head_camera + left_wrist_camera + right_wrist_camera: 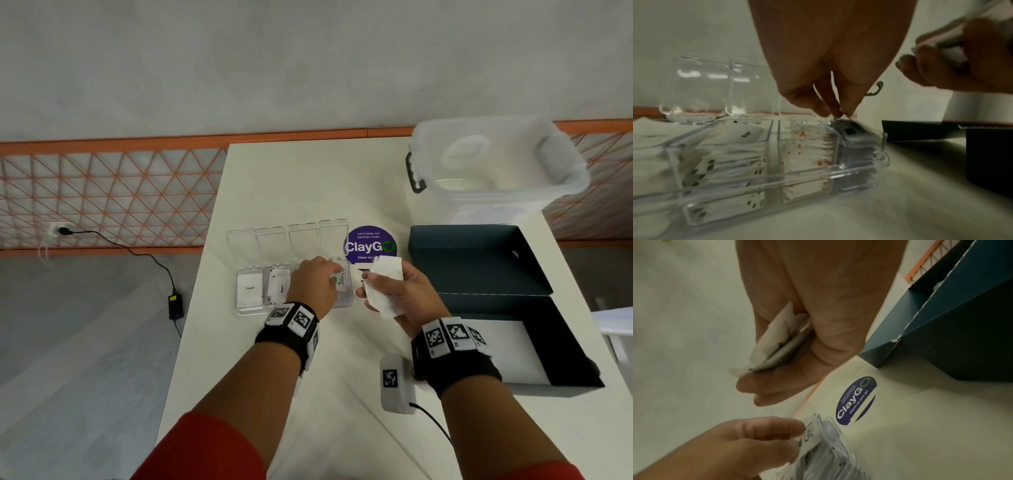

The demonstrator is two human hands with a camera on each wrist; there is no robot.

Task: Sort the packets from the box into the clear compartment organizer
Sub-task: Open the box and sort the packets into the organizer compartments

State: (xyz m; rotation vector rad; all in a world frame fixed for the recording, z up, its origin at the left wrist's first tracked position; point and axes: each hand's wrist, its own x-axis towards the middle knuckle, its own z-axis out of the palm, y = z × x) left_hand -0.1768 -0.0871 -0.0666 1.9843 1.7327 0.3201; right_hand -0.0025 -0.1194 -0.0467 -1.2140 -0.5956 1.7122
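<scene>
A clear compartment organizer (251, 310) with its lids standing open lies on the white table, white packets stacked in its compartments (731, 155). My left hand (317, 284) reaches over its rightmost compartment and pinches a white Stevia packet (342, 278) at the compartment's top (809, 436). My right hand (394, 291) hovers just right of the organizer, gripping a small stack of white packets (383, 274) between thumb and fingers (774, 347). The dark blue box (486, 270) stands open at the right.
A clear plastic tub (493, 164) with a dark handle stands at the back right. A purple ClayGo sticker (370, 245) is on the table behind my hands. A small white tagged device (395, 383) with a cable lies near my right wrist. The table's left edge is close to the organizer.
</scene>
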